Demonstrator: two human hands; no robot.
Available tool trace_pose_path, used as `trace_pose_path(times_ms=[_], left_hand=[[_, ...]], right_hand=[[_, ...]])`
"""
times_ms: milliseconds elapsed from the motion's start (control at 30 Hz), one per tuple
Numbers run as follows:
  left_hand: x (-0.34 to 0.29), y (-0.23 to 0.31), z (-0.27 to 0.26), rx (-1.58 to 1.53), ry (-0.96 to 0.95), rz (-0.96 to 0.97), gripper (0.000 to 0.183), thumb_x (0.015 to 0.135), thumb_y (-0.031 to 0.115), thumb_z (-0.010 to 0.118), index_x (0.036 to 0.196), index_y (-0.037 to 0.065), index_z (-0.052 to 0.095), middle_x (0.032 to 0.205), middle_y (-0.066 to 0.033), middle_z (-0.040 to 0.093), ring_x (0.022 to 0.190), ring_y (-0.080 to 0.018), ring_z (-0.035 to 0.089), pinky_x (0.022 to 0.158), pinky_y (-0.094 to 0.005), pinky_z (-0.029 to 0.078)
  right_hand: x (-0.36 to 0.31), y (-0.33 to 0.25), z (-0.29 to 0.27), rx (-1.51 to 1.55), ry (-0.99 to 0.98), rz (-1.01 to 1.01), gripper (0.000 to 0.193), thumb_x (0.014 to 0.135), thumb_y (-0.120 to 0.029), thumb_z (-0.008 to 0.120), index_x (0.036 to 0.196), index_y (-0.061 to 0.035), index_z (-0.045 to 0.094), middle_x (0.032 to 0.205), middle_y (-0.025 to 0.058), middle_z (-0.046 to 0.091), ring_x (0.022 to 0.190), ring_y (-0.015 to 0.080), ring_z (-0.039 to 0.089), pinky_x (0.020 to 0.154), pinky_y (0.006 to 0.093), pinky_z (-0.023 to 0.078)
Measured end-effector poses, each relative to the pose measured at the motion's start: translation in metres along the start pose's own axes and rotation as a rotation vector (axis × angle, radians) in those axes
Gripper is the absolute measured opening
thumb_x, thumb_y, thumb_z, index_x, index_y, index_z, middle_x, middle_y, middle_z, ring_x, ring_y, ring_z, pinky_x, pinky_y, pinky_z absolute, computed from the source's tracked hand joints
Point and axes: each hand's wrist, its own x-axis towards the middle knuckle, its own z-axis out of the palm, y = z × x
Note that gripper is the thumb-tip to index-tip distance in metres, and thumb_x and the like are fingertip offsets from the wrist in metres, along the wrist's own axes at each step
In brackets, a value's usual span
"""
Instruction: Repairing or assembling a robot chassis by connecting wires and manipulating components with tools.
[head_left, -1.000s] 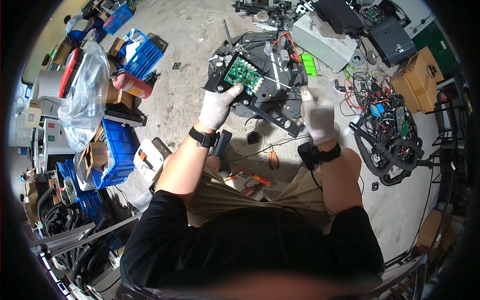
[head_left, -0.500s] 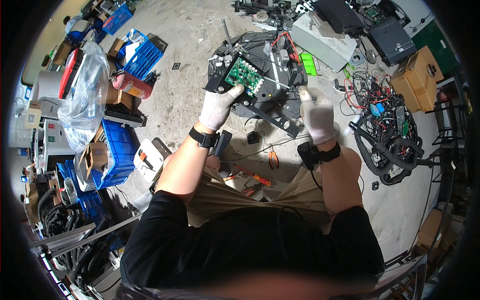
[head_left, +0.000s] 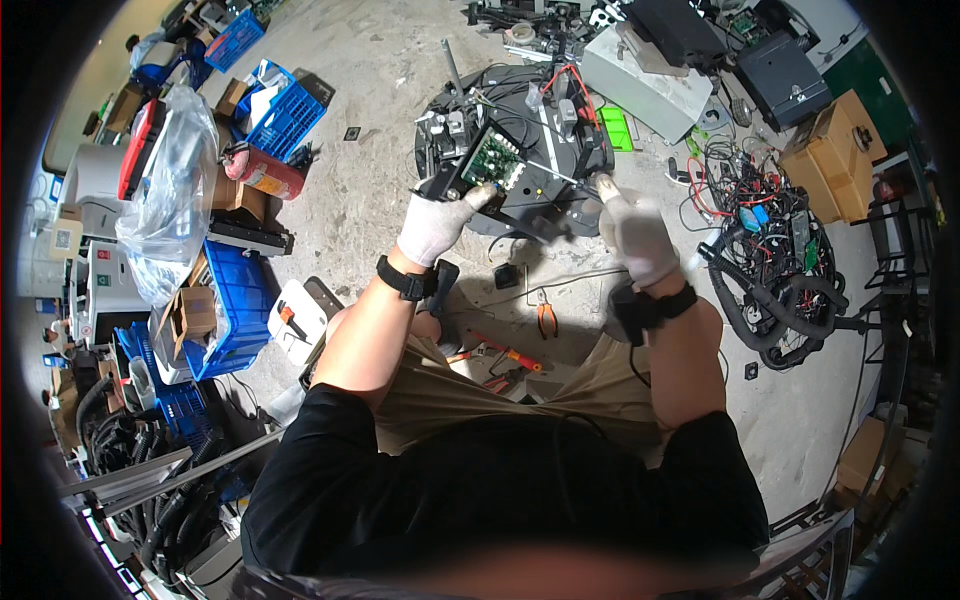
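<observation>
Person in black shirt and khaki trousers (head_left: 470, 395) crouches over a concrete floor (head_left: 380, 200). Red-handled tools (head_left: 505, 355) and pliers (head_left: 546, 318) lie on the floor by the knees. Left hand (head_left: 435, 225), white glove, wrist strap, fingers closed on the near edge of a dismantled black device (head_left: 520, 150), thumb just below its green circuit board (head_left: 493, 160). Right hand (head_left: 632, 232), gloved, fingers curled around a thin screwdriver (head_left: 560, 175) whose tip reaches the board. Device sits on the floor straight ahead. Left: blue crates (head_left: 235, 305), red extinguisher (head_left: 265, 175), plastic bag (head_left: 165, 190). Right: cable tangle (head_left: 775, 260), cardboard box (head_left: 840, 150). Far: grey housing (head_left: 645, 85).
</observation>
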Motion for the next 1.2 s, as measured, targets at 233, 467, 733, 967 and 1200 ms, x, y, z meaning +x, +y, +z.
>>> trace_pose_path(times_ms=[233,467,733,967,1200], left_hand=[[0.000,-0.008,-0.004,0.095,-0.169,0.083,0.051,0.086,0.024,0.075,0.132,0.007,0.060,0.089,-0.0060,0.071,0.073,-0.0113,0.056,0.070,-0.0282,0.049],[0.001,-0.018,-0.009,0.077,-0.232,0.087,0.042,0.086,0.024,0.076,0.122,0.005,0.065,0.079,-0.0025,0.066,0.071,-0.0103,0.055,0.068,-0.0299,0.049],[0.000,-0.004,-0.014,0.036,-0.199,-0.051,0.033,0.086,0.018,0.075,0.114,0.002,0.067,0.083,-0.0029,0.068,0.075,-0.0093,0.056,0.070,-0.0287,0.049],[-0.001,-0.009,-0.012,-0.021,-0.188,0.036,0.039,0.088,0.021,0.074,0.121,0.002,0.065,0.079,-0.0001,0.064,0.070,-0.0069,0.050,0.066,-0.0258,0.046],[-0.004,-0.004,-0.018,0.029,-0.179,0.009,0.043,0.087,0.021,0.074,0.125,0.004,0.063,0.094,-0.0086,0.071,0.083,-0.0142,0.061,0.078,-0.0305,0.050]], right_hand=[[-0.015,0.006,0.012,0.215,-0.592,0.103,0.044,0.106,-0.033,0.036,0.109,0.0012,0.064,0.051,-0.0059,0.031,0.039,0.0059,0.027,0.038,0.0224,0.026],[0.004,0.016,-0.004,0.552,-0.624,0.501,0.043,0.106,-0.032,0.035,0.111,-0.0006,0.063,0.048,-0.0057,0.035,0.039,0.0072,0.031,0.039,0.0237,0.027],[-0.003,0.036,0.014,-0.817,-0.074,-0.464,0.031,0.094,-0.029,0.062,0.093,0.0019,0.061,0.063,0.0170,0.054,0.056,0.0240,0.057,0.056,0.0424,0.045],[0.001,0.035,0.008,-0.609,-0.129,-0.536,0.027,0.097,-0.024,0.057,0.101,0.0021,0.064,0.066,0.0084,0.059,0.058,0.0212,0.058,0.057,0.0375,0.047],[0.004,0.034,0.014,-0.404,-0.088,-0.779,0.026,0.099,-0.018,0.053,0.110,0.0018,0.066,0.071,0.0028,0.062,0.060,0.0179,0.058,0.059,0.0305,0.049]])
